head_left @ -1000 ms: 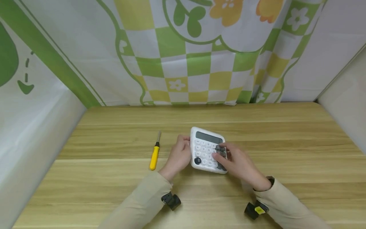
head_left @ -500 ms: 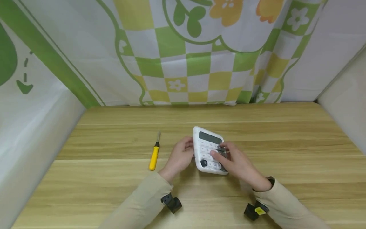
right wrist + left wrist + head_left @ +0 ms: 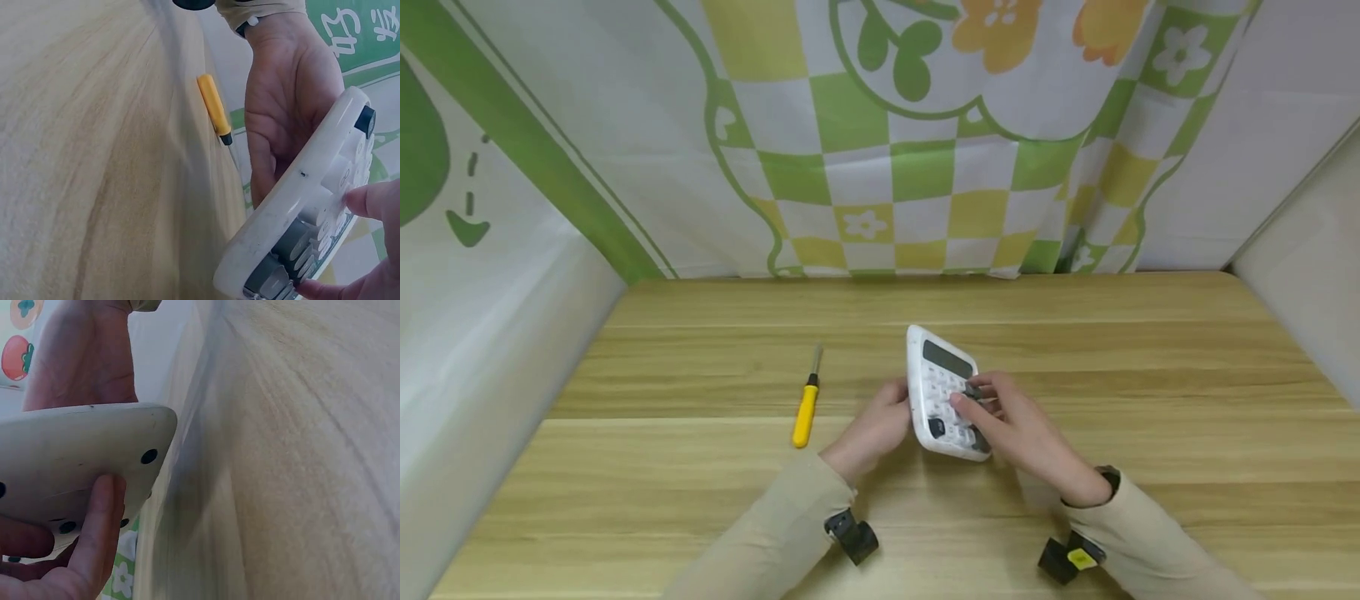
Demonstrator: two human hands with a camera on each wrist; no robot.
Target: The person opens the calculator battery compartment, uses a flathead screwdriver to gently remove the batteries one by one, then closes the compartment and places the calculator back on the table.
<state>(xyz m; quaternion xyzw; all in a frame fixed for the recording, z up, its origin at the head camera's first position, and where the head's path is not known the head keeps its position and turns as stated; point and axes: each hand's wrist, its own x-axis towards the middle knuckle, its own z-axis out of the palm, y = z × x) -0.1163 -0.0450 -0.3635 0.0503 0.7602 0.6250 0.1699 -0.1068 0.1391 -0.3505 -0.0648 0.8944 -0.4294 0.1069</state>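
Note:
A white calculator (image 3: 932, 387) with a dark display and round keys stands tilted between my hands, its left side raised. My left hand (image 3: 876, 425) reaches behind it. In the left wrist view, fairly straight fingers (image 3: 100, 519) touch the white back (image 3: 69, 450) near its small dark feet. On the front, my right hand (image 3: 1026, 433) holds the right side, with bent thumb and forefinger on the keys. The right wrist view shows the thumb (image 3: 362, 200) against white keys and a fingertip beside the dark ones; its other fingers are largely hidden.
A yellow-handled screwdriver (image 3: 806, 408) lies left of my left hand, shaft pointing away. Wood-grain tabletop (image 3: 700, 375) surrounds it. A green, yellow and white checked curtain (image 3: 925, 200) hangs along the far edge, and pale walls stand at both sides.
The calculator has tilted further, its left side rising and its face turning to the right. My left hand has slid from its left edge to behind it. My right hand has stayed on the keys.

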